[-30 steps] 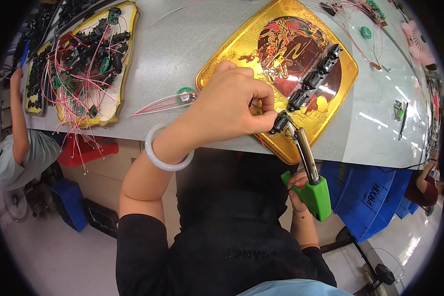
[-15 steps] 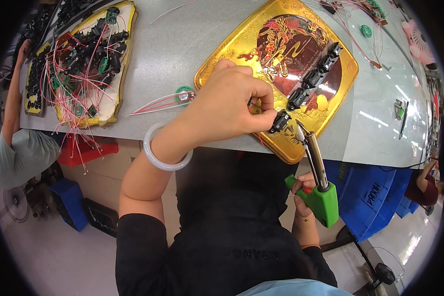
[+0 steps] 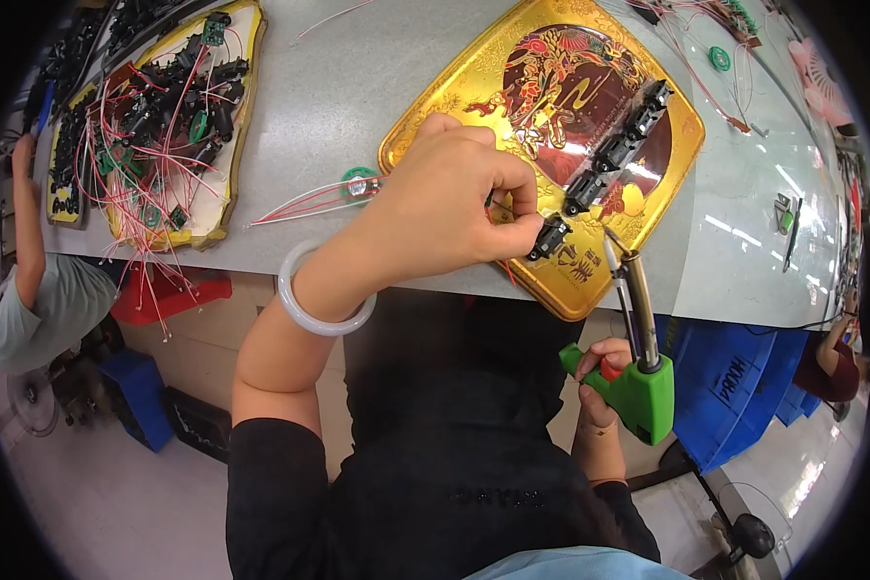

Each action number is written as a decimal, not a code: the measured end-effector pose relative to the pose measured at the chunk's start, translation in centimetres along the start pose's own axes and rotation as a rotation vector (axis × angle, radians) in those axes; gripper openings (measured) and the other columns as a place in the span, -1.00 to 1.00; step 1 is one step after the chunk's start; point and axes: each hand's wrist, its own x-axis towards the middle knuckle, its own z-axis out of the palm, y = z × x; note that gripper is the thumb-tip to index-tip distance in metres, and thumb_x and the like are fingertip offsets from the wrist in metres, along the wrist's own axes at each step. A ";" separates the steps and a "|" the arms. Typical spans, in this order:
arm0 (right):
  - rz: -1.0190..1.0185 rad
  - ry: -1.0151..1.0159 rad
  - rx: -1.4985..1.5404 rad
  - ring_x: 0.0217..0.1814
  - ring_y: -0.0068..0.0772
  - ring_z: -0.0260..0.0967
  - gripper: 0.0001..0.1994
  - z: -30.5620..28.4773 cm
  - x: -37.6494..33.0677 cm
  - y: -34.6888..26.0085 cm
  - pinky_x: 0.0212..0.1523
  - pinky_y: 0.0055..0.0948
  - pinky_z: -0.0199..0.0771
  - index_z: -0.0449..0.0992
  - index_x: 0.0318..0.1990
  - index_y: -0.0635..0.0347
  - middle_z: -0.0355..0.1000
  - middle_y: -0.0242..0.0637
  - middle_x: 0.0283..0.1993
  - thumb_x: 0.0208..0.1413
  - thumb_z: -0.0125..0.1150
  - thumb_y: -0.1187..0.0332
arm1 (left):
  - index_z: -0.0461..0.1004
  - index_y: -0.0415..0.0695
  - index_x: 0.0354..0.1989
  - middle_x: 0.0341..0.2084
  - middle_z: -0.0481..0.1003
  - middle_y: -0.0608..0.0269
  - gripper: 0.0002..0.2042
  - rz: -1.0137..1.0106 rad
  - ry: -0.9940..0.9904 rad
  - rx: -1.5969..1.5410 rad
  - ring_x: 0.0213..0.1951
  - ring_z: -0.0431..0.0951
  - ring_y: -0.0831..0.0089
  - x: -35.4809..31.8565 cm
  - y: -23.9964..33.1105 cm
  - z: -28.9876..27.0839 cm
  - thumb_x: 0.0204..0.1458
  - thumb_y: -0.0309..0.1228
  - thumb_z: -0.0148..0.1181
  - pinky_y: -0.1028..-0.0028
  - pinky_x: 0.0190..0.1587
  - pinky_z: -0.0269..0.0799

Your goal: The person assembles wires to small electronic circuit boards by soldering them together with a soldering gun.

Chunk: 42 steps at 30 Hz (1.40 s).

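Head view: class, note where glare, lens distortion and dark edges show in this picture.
Head view: white glare streaks the grey worktop at right; the table's straight edge bows with fisheye bending; a black vignette rings the corners; the ornate gold tray shines.

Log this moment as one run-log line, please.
left hand: pinching small black part | right hand: holding green soldering gun | surface: gold tray
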 end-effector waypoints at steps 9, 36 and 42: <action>-0.111 -0.047 0.203 -0.06 -0.07 0.26 -0.46 1.6 4.4 -1.5 0.03 -0.20 0.30 0.19 -0.05 0.18 0.24 -0.07 -0.15 -0.29 0.22 0.49 | 0.43 -0.10 -0.69 -0.80 0.26 0.42 -0.89 0.024 0.004 0.010 -0.60 0.28 0.52 0.1 0.2 -0.1 -0.28 -0.38 0.20 0.51 -0.25 0.11; 0.129 -0.128 0.147 0.34 -0.06 -0.12 -0.52 4.7 3.0 -1.4 0.31 -0.27 -0.13 0.19 -0.08 -0.02 0.01 -0.03 0.21 -0.19 0.26 0.43 | 0.54 -0.05 -0.47 -0.29 0.43 0.33 -0.83 0.344 -0.030 0.299 -0.18 0.37 0.33 -2.0 0.6 -4.1 -0.33 -0.43 0.31 0.37 -0.12 0.24; 0.144 -0.031 0.191 0.09 -0.17 0.18 -0.51 4.1 2.7 -1.9 -0.02 -0.33 0.33 0.23 -0.12 0.12 0.13 -0.14 0.02 -0.30 0.27 0.45 | 0.51 -0.12 -0.49 -0.51 0.46 0.31 -0.89 0.061 0.166 0.111 -0.38 0.41 0.35 -3.8 1.5 -1.4 -0.26 -0.48 0.26 0.42 -0.31 0.28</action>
